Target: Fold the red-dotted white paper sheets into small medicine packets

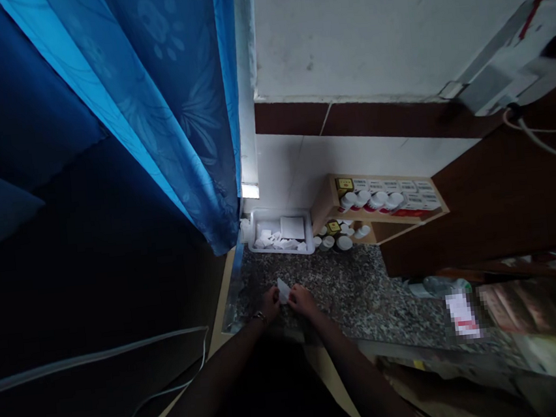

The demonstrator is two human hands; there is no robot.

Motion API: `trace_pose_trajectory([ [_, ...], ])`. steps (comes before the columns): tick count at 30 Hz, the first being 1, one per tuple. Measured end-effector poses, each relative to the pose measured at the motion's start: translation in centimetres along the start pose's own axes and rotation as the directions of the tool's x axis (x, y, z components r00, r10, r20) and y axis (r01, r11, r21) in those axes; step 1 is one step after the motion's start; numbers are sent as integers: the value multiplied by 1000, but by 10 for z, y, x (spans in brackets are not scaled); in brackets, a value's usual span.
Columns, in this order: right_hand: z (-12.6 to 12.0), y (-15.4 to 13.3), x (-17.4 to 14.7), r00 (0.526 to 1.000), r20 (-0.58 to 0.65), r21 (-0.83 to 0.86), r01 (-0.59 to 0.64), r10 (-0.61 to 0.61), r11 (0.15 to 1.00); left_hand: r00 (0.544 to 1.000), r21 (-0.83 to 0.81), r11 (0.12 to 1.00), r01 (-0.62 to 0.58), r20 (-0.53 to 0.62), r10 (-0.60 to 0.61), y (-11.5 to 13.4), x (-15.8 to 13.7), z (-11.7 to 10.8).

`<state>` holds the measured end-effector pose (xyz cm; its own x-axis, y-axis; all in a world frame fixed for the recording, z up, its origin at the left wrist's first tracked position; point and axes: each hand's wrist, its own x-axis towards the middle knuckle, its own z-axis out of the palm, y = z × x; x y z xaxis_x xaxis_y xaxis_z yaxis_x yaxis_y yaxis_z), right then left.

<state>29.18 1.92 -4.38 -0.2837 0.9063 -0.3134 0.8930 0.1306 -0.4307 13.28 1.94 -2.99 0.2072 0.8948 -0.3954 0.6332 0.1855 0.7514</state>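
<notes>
Between my two hands is a small piece of white paper (284, 290), its upper corner pointing away from me. The fingers of my left hand (271, 303) are closed on its left edge, and a bracelet circles that wrist. My right hand (301, 299) pinches the paper's right side. Just beyond my hands, a white plastic tray (309, 230) stands on the speckled stone counter (344, 287). Inside it lie several small folded white papers (276, 240) and a stack of flat white sheets (292, 227).
Right of the tray, a wooden shelf (329, 203) carries white bottles (378, 200) and small boxes (416, 188); more bottles (343, 243) stand below. A blue curtain (185, 112) hangs at the left. Cables (547, 143) run from a wall socket. Packets (523, 306) lie far right.
</notes>
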Motion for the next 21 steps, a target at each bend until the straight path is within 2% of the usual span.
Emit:
trace_pose_trajectory([
  [3,1,-1,0,1000,-7,-1,-7,7,1000,1000,87,996,1,25,-3,6,0,-5],
  [10,7,-3,3,998,7,-32,-59,59,998,993,224,971,78,65,-95,15,2,-4],
  [15,4,-7,6,995,19,-33,-99,100,995,990,302,946,119,34,-136,17,2,-2],
  [18,0,-10,7,993,40,-42,-106,108,993,1000,398,917,22,-17,-16,13,1,-2],
  [20,-2,-12,6,993,42,-41,-110,112,993,988,500,856,-134,-4,157,5,0,-2],
  [21,-2,-13,5,993,36,-40,-113,115,993,967,550,801,-236,53,249,-1,-2,-3],
])
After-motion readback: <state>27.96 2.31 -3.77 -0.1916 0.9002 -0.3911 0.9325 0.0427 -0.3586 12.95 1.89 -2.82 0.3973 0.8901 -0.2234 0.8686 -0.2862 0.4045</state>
